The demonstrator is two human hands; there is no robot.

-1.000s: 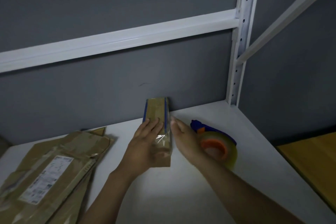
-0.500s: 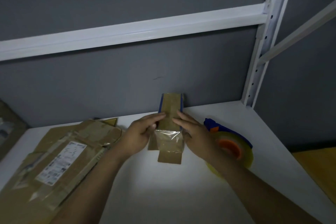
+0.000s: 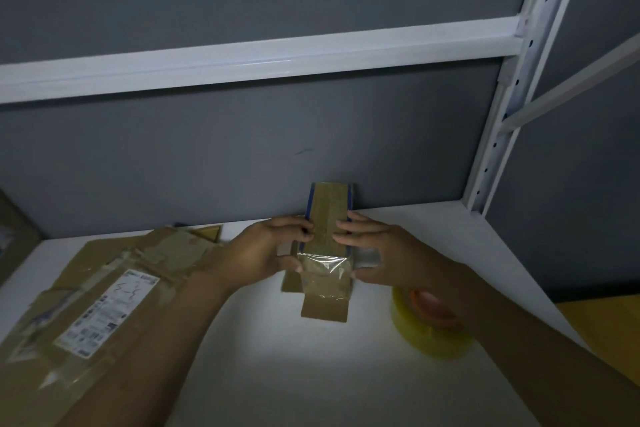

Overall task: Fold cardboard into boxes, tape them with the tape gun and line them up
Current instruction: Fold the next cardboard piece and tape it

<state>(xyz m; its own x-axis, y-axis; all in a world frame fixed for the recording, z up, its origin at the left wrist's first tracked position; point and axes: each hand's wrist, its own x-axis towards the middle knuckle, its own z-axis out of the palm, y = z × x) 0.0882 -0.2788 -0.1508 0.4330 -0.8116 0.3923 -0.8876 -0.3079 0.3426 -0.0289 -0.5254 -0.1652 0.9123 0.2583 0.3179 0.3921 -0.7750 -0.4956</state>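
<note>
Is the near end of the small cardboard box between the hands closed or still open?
Open. The near flap of the small cardboard box sticks out flat on the table, unfolded; crinkled clear tape lies across that end.

No text could be read. A white shipping label [image 3: 107, 310] was stuck on the flattened cardboard [image 3: 166, 253] at the left. It carried printed lines, small barcodes and a handwritten scrawl, all too small and dim to make out.
</note>
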